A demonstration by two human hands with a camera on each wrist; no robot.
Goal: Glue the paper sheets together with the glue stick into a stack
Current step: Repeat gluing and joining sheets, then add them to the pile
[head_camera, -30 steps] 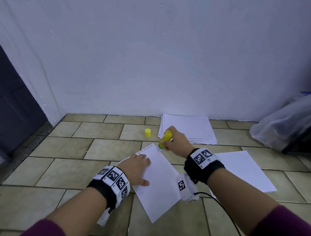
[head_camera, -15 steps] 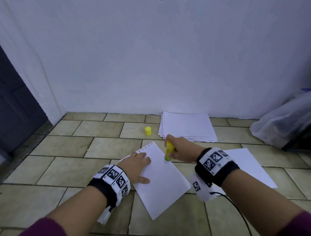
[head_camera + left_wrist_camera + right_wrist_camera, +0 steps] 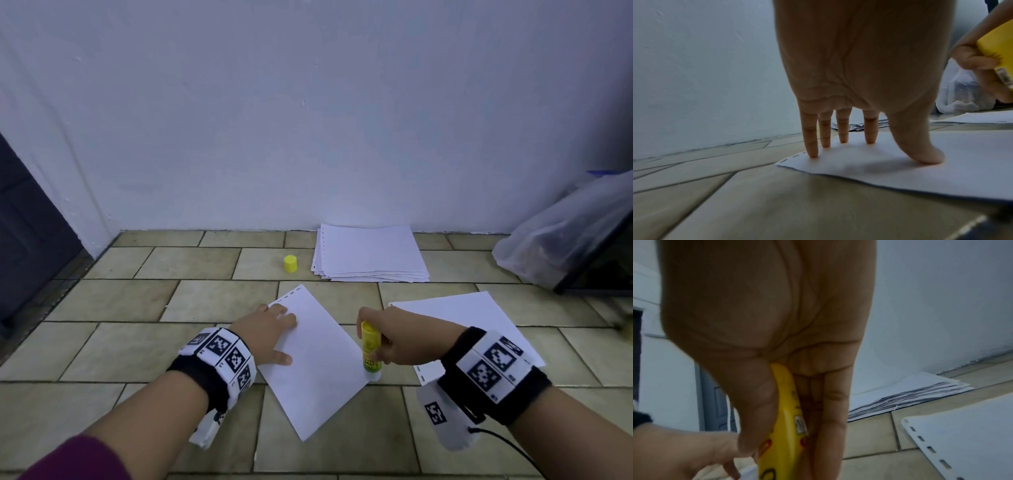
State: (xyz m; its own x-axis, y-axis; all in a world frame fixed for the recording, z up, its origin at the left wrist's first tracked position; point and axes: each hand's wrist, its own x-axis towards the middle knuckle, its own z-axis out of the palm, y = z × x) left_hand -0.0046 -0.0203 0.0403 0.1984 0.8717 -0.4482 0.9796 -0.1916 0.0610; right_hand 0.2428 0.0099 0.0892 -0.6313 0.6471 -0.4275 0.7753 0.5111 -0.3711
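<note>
Tiled floor against a white wall. Your right hand grips one yellow glue stick, tip down at the near sheet's right corner. Your left hand presses flat, fingers spread, on that sheet. Second loose sheet right; one paper stack beyond; one yellow cap beside it.

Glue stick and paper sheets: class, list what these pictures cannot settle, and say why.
- Glue stick tip: right hand covers it in the right wrist view; too small in the head view.
- Glue on the sheet under the left hand: none discernible, white on white.
- Sheet count in the paper stack: edges too fine.
</note>
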